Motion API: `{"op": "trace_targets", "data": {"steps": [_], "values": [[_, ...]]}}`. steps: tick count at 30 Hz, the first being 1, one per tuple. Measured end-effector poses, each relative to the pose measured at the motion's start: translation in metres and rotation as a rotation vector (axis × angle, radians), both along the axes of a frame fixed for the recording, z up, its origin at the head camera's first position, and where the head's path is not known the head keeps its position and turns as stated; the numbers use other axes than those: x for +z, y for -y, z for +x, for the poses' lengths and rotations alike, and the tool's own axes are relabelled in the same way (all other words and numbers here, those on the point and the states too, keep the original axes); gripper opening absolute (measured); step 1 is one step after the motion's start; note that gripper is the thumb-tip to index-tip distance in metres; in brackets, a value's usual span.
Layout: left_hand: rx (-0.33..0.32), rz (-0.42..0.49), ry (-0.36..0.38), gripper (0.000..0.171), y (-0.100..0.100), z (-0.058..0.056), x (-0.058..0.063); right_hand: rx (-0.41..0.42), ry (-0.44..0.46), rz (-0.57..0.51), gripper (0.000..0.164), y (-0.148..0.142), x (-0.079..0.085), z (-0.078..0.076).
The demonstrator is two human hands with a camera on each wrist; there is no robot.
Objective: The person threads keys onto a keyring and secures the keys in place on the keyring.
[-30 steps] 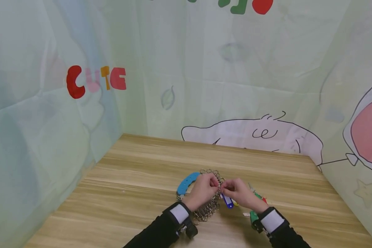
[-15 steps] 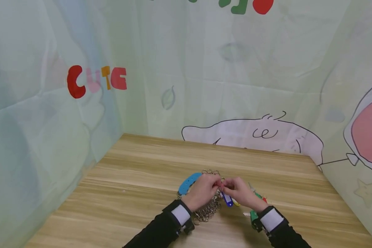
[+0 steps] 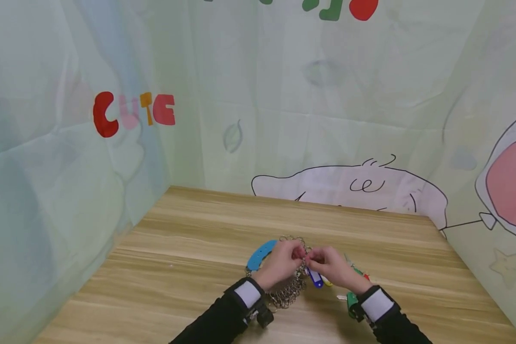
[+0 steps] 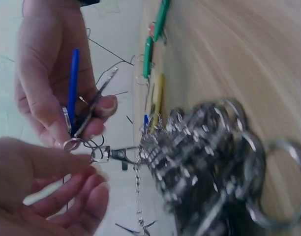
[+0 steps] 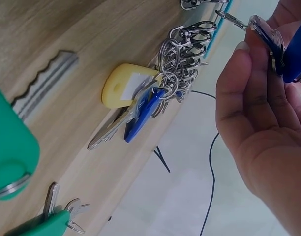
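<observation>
My left hand (image 3: 281, 263) and right hand (image 3: 332, 270) meet fingertip to fingertip over the bunch of metal rings and clasps (image 4: 190, 157). In the left wrist view, my left thumb and finger pinch a small split ring (image 4: 72, 143) beside a swivel clasp (image 4: 108, 154). The right hand holds a blue key tag (image 4: 73, 93) and a key (image 4: 97, 103) at that ring. A curved blue plastic band (image 3: 260, 255) shows left of my left hand. Another blue key tag (image 5: 144, 115) and a yellow one (image 5: 128, 86) lie at the bunch.
Green key tags (image 3: 351, 305) with keys lie by my right wrist, and a red tag (image 3: 367, 277) lies behind them. The wooden table (image 3: 163, 267) ends against a printed cloth wall (image 3: 284, 119) at the back and sides.
My left hand shifts slightly right and then back, its fingers re-setting at the ring. The right hand, the bunch and the tags on the table stay about where they were.
</observation>
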State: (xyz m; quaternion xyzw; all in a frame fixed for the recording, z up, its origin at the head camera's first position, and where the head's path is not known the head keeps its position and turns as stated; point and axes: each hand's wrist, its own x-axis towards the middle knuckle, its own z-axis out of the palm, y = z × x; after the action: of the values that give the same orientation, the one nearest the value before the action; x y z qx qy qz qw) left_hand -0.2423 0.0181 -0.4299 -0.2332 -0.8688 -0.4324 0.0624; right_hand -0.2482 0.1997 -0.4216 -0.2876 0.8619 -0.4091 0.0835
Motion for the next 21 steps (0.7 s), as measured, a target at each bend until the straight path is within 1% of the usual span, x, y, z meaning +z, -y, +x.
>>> {"op": "trace_targets", "data": {"steps": [3,6,9,12,16,18,19,21], "values": [[-0.015,-0.036,-0.069,0.015,-0.0008,-0.0007,-0.0028,-0.005,0.006,0.0,0.015,0.0002,0.0003,-0.0009],[-0.013,-0.062,-0.125,0.015,-0.0013,-0.0004,-0.0041,-0.008,0.001,0.003,0.014,0.0003,-0.0003,-0.0015],[-0.008,-0.074,-0.154,0.014,-0.0026,0.0008,-0.0025,-0.014,0.004,0.008,0.013,-0.0002,-0.0008,-0.0017],[-0.004,-0.047,-0.126,0.014,-0.0035,0.0012,-0.002,-0.012,0.004,0.008,0.012,-0.001,-0.0008,-0.0013],[0.012,0.036,0.007,0.013,-0.0029,0.0012,-0.0006,0.005,-0.008,0.009,0.014,-0.0014,0.0001,-0.0002],[0.028,0.054,0.055,0.012,-0.0023,0.001,0.0002,0.012,-0.01,0.011,0.015,-0.0015,0.0006,0.0],[0.029,0.061,0.069,0.012,-0.0022,0.0012,0.0009,0.013,-0.01,0.011,0.015,-0.0015,0.0008,0.0001],[0.03,0.044,0.061,0.013,-0.0021,0.0016,0.0015,0.011,-0.003,0.014,0.015,-0.0016,0.0013,0.0]]}}
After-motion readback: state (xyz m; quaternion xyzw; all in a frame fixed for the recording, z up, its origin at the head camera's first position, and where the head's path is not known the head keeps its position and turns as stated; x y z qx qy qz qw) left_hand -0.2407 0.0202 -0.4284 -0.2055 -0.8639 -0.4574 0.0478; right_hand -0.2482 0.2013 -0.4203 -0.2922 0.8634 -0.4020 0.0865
